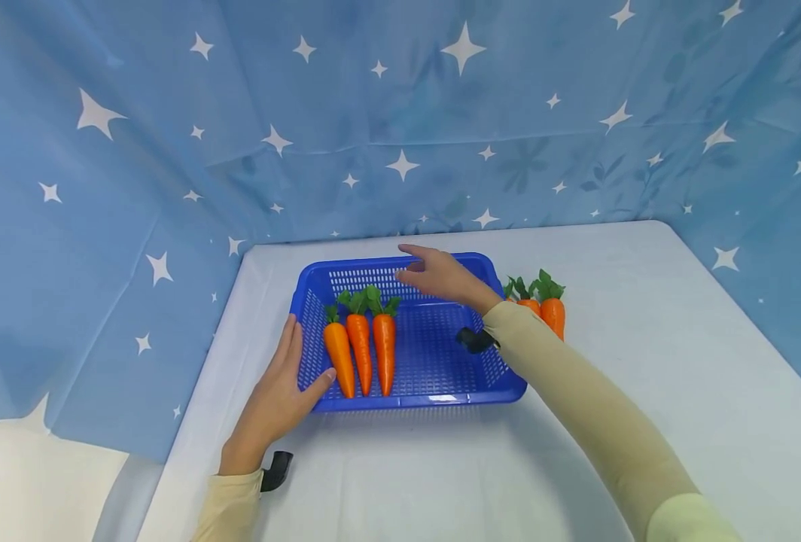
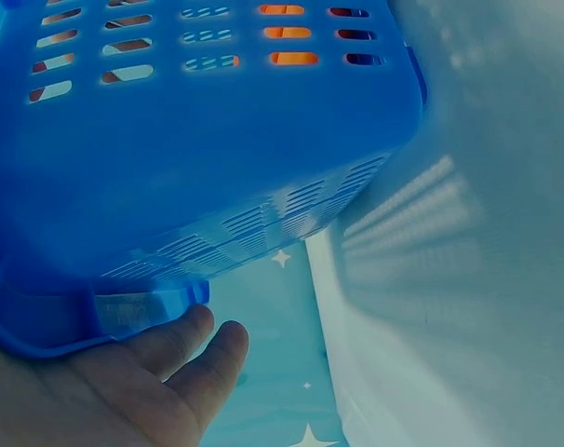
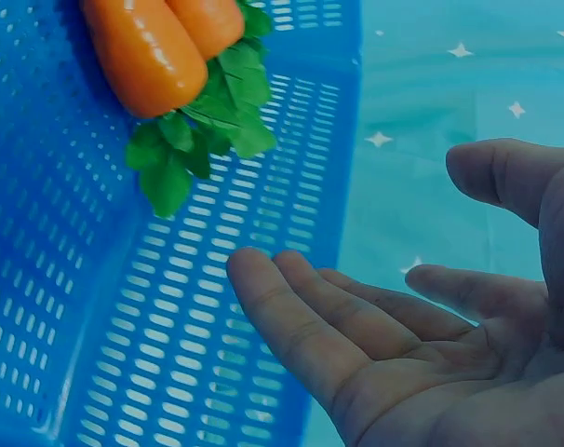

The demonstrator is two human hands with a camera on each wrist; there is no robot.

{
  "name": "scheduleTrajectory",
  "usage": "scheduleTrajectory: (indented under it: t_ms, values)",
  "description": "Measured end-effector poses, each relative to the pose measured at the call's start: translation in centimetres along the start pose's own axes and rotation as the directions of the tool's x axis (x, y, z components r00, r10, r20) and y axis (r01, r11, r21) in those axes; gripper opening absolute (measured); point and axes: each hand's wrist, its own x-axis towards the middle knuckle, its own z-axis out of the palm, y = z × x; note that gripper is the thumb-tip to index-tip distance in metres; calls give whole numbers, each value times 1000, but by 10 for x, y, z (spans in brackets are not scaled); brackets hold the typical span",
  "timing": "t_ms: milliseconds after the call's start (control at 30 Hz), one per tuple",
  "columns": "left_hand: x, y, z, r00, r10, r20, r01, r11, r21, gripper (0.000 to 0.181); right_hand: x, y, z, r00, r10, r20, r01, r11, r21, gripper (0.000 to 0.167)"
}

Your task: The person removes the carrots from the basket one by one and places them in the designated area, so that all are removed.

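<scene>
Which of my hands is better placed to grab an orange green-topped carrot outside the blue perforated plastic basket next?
Probably your right hand: it's empty and nearer the carrots right of the basket. Your left hand rests against the basket's opposite side and would have to reach across.

Basket [image 1: 414,401] on table [image 1: 400,482]; three carrots [image 1: 359,346] inside (left half), more carrots [image 1: 553,317] on table to its right; curtain [image 1: 373,105] behind.
</scene>
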Motion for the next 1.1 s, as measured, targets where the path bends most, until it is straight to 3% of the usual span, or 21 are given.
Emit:
scheduleTrajectory:
  t_ms: [467, 767, 933, 1100]
  values:
    - [0, -1, 3, 1000, -5, 1, 5, 1000, -3, 104, 10, 0, 32, 992, 102, 79, -98, 994, -51, 69]
    - [0, 0, 2, 1000, -7, 1, 7, 1000, -8, 103, 15, 9, 50, 986, 140, 94, -139, 990, -18, 68]
    - [0, 2, 0, 1000, -11, 2, 11, 1000, -9, 102, 16, 10, 56, 986, 150, 74, -148, 988, -31, 66]
    - [0, 2, -1, 1000, -16, 2, 16, 1000, -5, 101, 16, 6, 60, 985, 140, 103, -130, 987, -94, 66]
